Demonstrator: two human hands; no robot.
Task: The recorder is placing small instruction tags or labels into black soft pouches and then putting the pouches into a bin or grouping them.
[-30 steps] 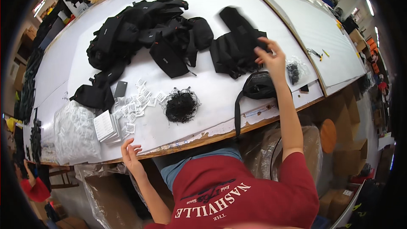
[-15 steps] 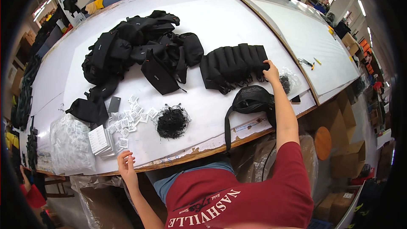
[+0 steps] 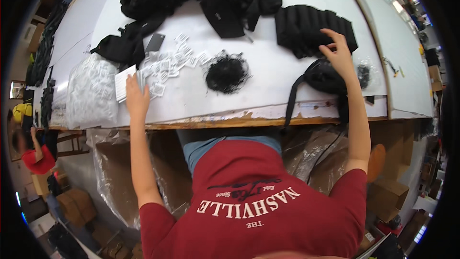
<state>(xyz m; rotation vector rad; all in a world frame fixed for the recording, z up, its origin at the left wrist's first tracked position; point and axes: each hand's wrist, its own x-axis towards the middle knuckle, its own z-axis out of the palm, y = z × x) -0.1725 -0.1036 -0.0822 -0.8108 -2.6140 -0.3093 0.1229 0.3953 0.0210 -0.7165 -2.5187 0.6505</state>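
My left hand (image 3: 136, 91) lies with extended fingers on a stack of white printed leaflets (image 3: 124, 82) near the table's left front. Beside it are a clear bag of small white packets (image 3: 92, 93) and loose white packets (image 3: 167, 64). My right hand (image 3: 338, 52) is empty, thumb and fingers apart, over the near right part of a row of packed black pouches (image 3: 309, 24). Below that hand, a black bag with a strap (image 3: 323, 74) rests by the table edge, partly behind my forearm. A tangle of thin black cords (image 3: 226, 73) sits between my hands.
A heap of black bags (image 3: 225, 7) covers the far middle of the white table (image 3: 191, 108). A small dark grey card (image 3: 155, 42) lies near the packets. Scissors (image 3: 390, 65) are on the adjoining surface at right. A person in red (image 3: 37, 158) is at far left.
My left hand has gone from the table's front edge onto the leaflets. My right hand has come off the pouch row's right end and opened. The view has tipped downward.
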